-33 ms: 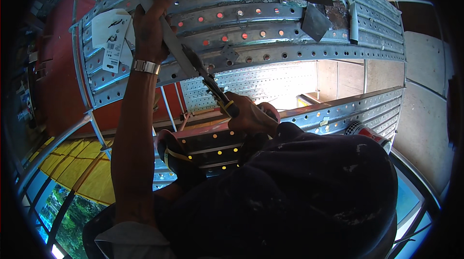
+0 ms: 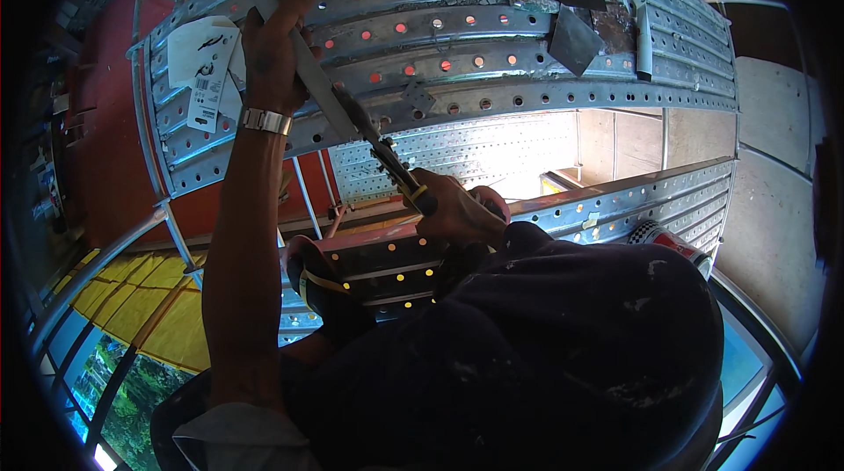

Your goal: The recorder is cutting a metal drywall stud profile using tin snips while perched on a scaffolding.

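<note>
Comparing frames, I find almost no change: the left hand (image 2: 271, 58) grips a grey strip (image 2: 321, 91), whose lower end meets the hand tool (image 2: 387, 157) clasped in the right hand (image 2: 453, 209). White packaging (image 2: 204, 93) and dark plates (image 2: 576, 42) (some overlapping) lie on perforated metal planks (image 2: 457, 38), beside a red surface (image 2: 114, 159).

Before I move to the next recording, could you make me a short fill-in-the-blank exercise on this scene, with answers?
1. The left hand grips a gray strip, and a metal-link band circles that arm's ____.
2. The right hand holds a black tool with ____-coloured accents.
3. The metal planks have rows of round ____.

Missing words: wrist; yellow; holes.
</note>
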